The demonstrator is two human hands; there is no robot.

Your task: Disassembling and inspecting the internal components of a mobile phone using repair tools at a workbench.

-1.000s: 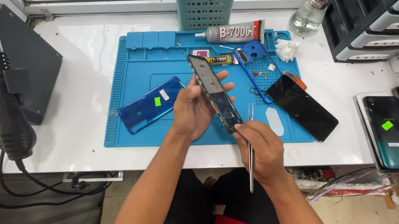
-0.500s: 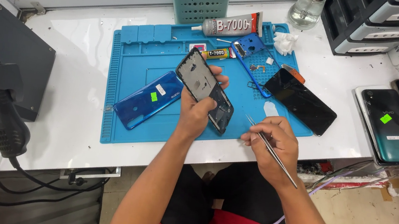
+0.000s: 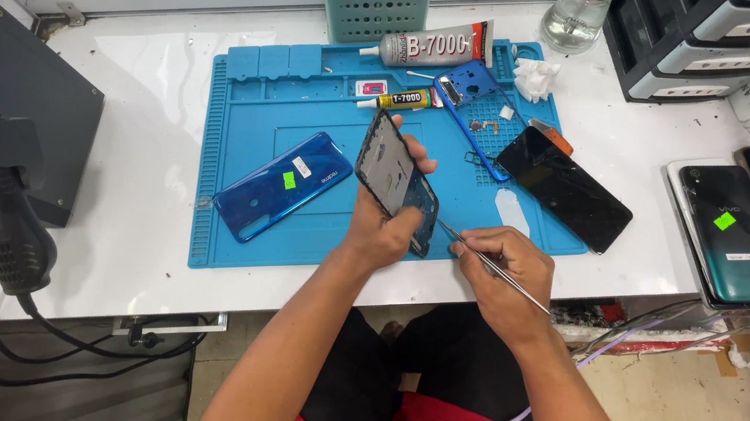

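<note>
Phone frame [image 3: 396,177] clamped in left grip [image 3: 384,226], tilted above blue mat [image 3: 256,89] (long axis running up-left from the grip), lower end just left of tweezers [image 3: 493,268] pinched in right grip [image 3: 506,281].

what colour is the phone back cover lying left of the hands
Glossy blue phone back cover with a small green sticker, lying on the blue work mat; clearest in the head view.

Phone frame [image 3: 395,179] and tweezers [image 3: 491,266] in hands
</note>
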